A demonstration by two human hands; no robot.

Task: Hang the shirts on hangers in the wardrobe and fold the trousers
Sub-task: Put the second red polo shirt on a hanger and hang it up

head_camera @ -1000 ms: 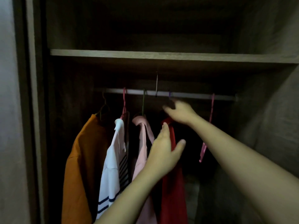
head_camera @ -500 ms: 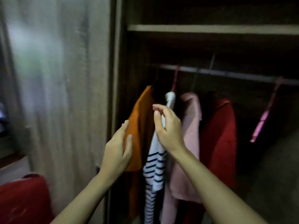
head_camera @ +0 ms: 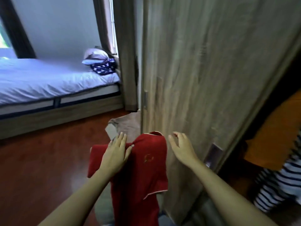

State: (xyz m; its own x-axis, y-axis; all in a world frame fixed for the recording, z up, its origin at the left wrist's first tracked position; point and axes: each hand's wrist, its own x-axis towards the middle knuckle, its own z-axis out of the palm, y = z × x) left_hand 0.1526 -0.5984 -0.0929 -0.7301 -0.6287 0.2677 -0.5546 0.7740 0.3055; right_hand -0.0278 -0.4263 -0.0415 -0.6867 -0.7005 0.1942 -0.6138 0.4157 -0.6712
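A red shirt (head_camera: 143,170) with a small yellow emblem lies spread on the floor beside the wardrobe door (head_camera: 203,79). My left hand (head_camera: 116,152) hovers over or touches its left shoulder with straight fingers. My right hand (head_camera: 183,147) floats open just right of the shirt's collar, in front of the door, holding nothing. A brown-grey garment (head_camera: 125,126) lies on the floor beyond the red shirt. Inside the wardrobe at the right hang an orange shirt (head_camera: 276,136) and a navy-and-white striped shirt (head_camera: 280,185).
A bed with a white sheet (head_camera: 48,79) stands at the left, with pillows and a star-patterned cloth (head_camera: 104,66) at its far end. Dark red wooden floor (head_camera: 40,168) lies between the bed and me. A curtain (head_camera: 128,54) hangs beside the wardrobe.
My view swung left and down, away from the wardrobe rail to the floor. Both hands left the hanging shirts and came down to the red shirt on the floor.
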